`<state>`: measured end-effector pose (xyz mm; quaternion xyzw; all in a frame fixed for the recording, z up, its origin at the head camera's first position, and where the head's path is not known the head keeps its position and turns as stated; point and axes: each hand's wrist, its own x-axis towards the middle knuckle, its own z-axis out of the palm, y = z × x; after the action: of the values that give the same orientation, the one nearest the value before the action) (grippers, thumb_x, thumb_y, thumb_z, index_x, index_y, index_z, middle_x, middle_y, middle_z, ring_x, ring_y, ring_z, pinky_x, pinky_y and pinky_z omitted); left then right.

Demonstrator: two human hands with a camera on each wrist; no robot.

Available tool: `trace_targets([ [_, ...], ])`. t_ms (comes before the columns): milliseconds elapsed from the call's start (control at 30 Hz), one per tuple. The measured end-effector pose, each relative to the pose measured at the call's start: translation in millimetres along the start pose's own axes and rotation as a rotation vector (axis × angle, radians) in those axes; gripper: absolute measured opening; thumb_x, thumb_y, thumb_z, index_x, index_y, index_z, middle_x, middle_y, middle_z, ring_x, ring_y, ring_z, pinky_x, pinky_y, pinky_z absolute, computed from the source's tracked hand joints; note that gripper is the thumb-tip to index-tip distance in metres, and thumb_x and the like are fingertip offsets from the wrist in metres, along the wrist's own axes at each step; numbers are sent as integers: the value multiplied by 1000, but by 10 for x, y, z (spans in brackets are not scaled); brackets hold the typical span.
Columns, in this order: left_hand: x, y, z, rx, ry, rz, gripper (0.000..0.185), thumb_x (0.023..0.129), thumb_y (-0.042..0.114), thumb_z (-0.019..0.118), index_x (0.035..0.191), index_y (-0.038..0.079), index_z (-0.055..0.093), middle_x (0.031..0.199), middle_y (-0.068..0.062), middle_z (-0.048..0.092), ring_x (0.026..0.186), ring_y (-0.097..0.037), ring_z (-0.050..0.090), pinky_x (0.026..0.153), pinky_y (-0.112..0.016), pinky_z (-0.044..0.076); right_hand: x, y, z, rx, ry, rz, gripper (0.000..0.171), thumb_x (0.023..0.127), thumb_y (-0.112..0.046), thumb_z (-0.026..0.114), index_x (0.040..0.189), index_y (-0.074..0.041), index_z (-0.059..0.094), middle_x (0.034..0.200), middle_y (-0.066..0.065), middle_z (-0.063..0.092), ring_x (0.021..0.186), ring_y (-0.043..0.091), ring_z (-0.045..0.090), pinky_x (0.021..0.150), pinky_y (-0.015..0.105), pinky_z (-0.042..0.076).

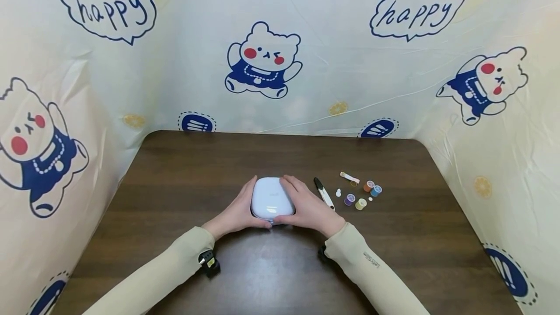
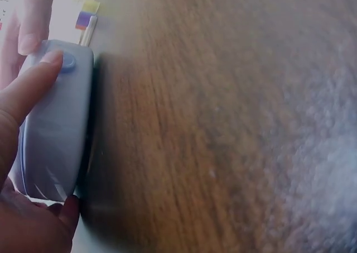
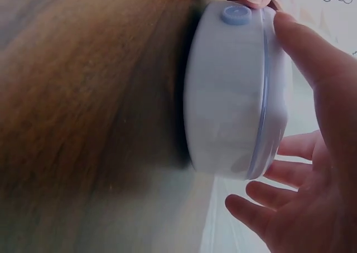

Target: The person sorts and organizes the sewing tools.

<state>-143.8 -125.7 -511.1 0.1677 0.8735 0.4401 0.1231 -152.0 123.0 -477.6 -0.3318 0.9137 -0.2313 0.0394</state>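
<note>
A pale blue, rounded case (image 1: 273, 197) sits between both hands near the middle of the table. My left hand (image 1: 238, 212) grips its left side, with the thumb at the near face. From the right, my right hand (image 1: 308, 208) holds it, fingers along the far right side and thumb at the front edge of the lid. A small round blue button (image 3: 236, 14) shows on the case's near face in the right wrist view. The lid is down, so the inside is hidden. In that view some right fingertips stand off the case.
Right of the case lies a black-and-white pen-like tool (image 1: 324, 193). Beyond it are a small white tube (image 1: 349, 177), several little jars, among them an orange one (image 1: 369, 186) and a purple one (image 1: 349, 200), and tiny white pieces (image 1: 338, 192). A printed cloth hangs around the brown table (image 1: 197, 159).
</note>
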Motion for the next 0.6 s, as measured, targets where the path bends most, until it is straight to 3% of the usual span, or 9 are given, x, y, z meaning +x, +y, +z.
trace_targets([
  [267,-5,-17,16,-19,14,-4,133,69,38,99,163,-2,13,159,-28,31,137,-40,45,112,-56,40,57,-4,13,-9,-41,-8,107,85,-56,82,162,-1,31,166,20,31,151,37,35,117,47,39],
  [600,14,6,9,-24,34,-14,129,68,35,99,161,-2,18,157,-27,34,135,-39,46,111,-55,41,149,47,39,-44,-8,-67,103,81,-53,84,157,0,39,156,21,42,142,35,44,113,45,44],
])
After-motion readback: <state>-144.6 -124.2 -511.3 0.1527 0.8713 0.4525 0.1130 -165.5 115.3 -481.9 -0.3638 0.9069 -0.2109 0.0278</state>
